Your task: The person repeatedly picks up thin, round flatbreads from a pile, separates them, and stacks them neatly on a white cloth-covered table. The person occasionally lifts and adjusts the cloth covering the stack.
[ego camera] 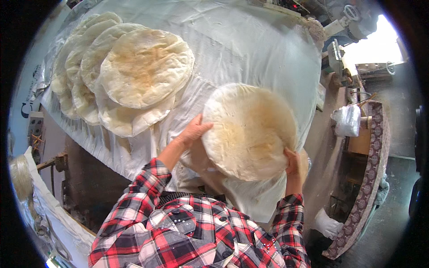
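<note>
A large round flatbread, pale with light brown patches, is held up in front of me between both hands. My left hand grips its left edge, thumb on the upper face. At its lower right edge, my right hand holds on, with the fingers partly hidden. To the upper left, overlapping stacks of similar flatbreads lie on a table covered with whitish sheeting.
A patterned padded panel stands at the right, beside a plastic-wrapped bundle. Below it lies a white bag. Machinery with a handwheel is at the upper right. Another white-covered surface curves along the lower left.
</note>
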Motion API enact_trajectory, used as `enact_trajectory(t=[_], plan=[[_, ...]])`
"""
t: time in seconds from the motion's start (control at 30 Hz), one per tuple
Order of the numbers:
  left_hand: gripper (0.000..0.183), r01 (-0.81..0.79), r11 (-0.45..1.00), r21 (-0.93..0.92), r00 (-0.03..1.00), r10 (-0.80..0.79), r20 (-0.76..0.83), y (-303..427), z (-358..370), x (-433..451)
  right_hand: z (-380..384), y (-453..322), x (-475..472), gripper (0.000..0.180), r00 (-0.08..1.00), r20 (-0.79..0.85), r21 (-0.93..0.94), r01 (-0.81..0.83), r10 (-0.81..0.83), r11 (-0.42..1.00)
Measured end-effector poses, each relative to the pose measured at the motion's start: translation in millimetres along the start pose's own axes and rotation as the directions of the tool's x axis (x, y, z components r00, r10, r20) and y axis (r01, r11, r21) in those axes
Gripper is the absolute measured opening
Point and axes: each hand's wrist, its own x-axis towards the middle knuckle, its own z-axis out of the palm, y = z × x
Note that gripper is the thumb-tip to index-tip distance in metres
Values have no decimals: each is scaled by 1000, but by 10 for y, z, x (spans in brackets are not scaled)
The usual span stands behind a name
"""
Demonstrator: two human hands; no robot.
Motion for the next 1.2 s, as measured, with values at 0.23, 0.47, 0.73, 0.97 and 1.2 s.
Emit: enact_trajectory(t=[0.23, 0.47, 0.73, 0.97, 1.2], plan=[[75, -144, 726, 673, 948, 297, -118, -467, 137, 104, -347, 684, 97, 32, 986, 161, 240, -6, -34, 971], [69, 14, 1000, 25, 991, -11, -134, -358, 231, 14, -468, 750, 228, 41, 985, 154, 189, 45, -75, 981], [64, -23, 983, -185, 995, 3, -103, -272, 441, -308, -351, -142, -430, 42, 923, 222, 137, 290, -314, 947], [58, -109, 956, -274, 994, 105, -31, 361, 379, -905, 157, -596, -1087, 38, 886, 219, 92, 398, -409, 913], [53, -339, 892, -298, 940, 331, -80, 1010, -621, -1319, 1455, -759, -1375, 40, 846, 286, 23, 463, -449, 886]])
